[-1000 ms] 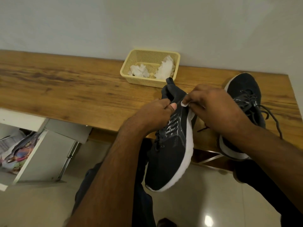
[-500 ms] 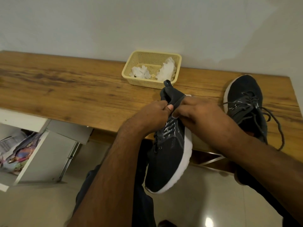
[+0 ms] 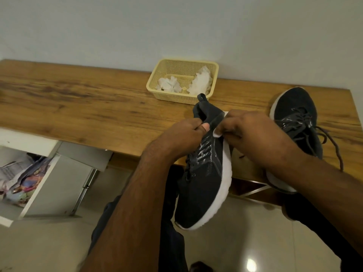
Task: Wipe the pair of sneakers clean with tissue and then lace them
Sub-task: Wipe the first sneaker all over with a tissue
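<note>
I am holding 1 sneaker (image 3: 204, 173) out over the near edge of the worktop (image 3: 78, 107), toe hanging toward the floor (image 3: 245, 242) and heel raised toward the basket (image 3: 182, 81). My left hand (image 3: 186, 136) is gripping it at the collar, fingers curled round the dark upper with the thumb tip lying on top. My right hand (image 3: 253, 132) is just right of the left one, fingers bunched and pinching a small white tissue (image 3: 217, 132) against the sneaker's side, where the upper is meeting the white sole. The laces on this sneaker are showing as a dark line along its left side, below my left wrist.

The second sneaker (image 3: 296, 124) is lying on the worktop to the right of the basket, toe pointing toward the wall (image 3: 176, 26), its heel hidden behind my right forearm. Its laces (image 3: 332, 142) are trailing loose over the wood toward the near edge.

The basket is sitting at the back of the worktop, close to the wall, and is holding 2 crumpled wads of tissue (image 3: 202, 81), 1 at each side.

Left of the basket and below the worktop's near edge, a white drawer (image 3: 49, 183) is standing open with papers (image 3: 17, 177) in it.
</note>
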